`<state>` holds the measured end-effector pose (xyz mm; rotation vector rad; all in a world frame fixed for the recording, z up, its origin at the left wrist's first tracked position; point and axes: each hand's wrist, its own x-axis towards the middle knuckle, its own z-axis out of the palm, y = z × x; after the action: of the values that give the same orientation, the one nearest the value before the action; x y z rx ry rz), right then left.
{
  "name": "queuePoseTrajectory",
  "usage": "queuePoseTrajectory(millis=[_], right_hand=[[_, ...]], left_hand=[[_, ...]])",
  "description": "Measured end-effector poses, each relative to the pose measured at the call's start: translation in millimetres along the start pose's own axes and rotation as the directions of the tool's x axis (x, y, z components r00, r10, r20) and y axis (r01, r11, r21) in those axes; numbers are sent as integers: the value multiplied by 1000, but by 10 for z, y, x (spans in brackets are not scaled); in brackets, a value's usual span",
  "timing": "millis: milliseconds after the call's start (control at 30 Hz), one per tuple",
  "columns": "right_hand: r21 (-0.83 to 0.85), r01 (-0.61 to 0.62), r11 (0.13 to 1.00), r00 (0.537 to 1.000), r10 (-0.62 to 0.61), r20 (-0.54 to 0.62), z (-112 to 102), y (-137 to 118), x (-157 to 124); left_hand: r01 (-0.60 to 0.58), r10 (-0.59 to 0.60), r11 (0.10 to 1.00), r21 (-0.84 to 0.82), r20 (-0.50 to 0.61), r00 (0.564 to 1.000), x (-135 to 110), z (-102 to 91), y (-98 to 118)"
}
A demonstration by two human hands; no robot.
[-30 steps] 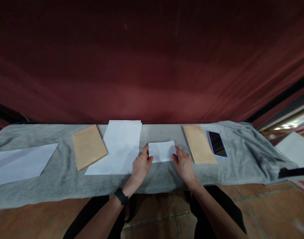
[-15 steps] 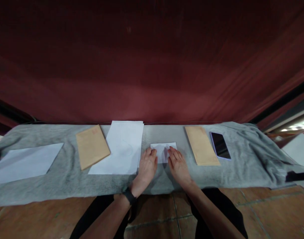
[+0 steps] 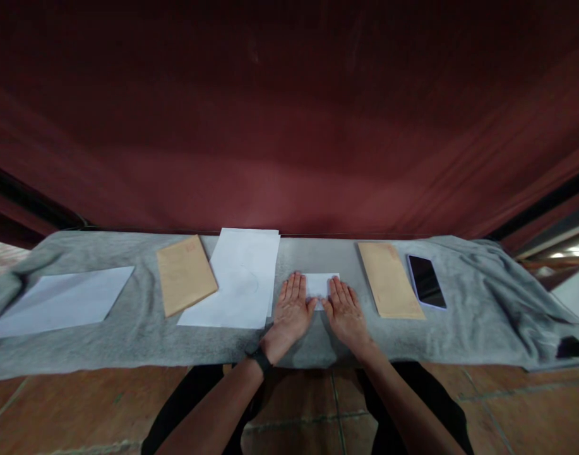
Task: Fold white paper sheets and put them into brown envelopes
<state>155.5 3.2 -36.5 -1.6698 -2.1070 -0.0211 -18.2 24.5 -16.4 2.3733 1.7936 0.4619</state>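
Note:
A small folded white paper (image 3: 320,284) lies on the grey cloth (image 3: 128,341) of the table, in front of me. My left hand (image 3: 290,313) lies flat on its left part, fingers stretched out and together. My right hand (image 3: 346,311) lies flat on its right part, fingers stretched out. Both palms press down on the paper, and only a strip of it shows between and beyond the fingers. A black band sits on my left wrist.
Left of my hands lie a stack of white sheets (image 3: 239,278), a brown envelope (image 3: 185,273) and a further white sheet (image 3: 66,300). To the right lie another brown envelope (image 3: 389,280) and a dark phone (image 3: 426,281). A red curtain (image 3: 289,126) hangs behind.
Both hands moved from the paper's side edges onto its top and flattened. The visible part of the paper has shrunk. The camera view shifted slightly.

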Motion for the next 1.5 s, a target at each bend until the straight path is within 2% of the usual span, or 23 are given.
queuePoseTrajectory(millis=[333,500,600,700,767,933,1233,1500], right_hand=[[-22,-83,996,996,83,-18,-67,192,-68],[2,-112,994,993,112,-24,-119,262,-107],[49,-107,993,993,109,-38,-173,250,-93],[118,20,993,999,-24,30,-219,179,-48],[136,78,988,992,-90,83,-230,126,-16],[62,44,997,990,-52,132,-201,94,18],[-72,13,997,991,-3,131,-158,158,-55],[-92,16,996,997,-9,76,-166,216,-89]], left_hand=[[79,-78,997,24,-44,996,-51,-1,-46],[110,-109,993,51,-36,993,-80,-70,-63],[25,-22,999,41,-61,998,-62,-108,36],[-147,148,989,5,-33,989,1,-73,198],[-219,219,976,3,2,976,62,-14,284],[-294,290,953,68,64,955,212,102,312],[-233,228,966,109,51,972,276,90,264],[-161,162,976,148,8,987,221,45,66]])
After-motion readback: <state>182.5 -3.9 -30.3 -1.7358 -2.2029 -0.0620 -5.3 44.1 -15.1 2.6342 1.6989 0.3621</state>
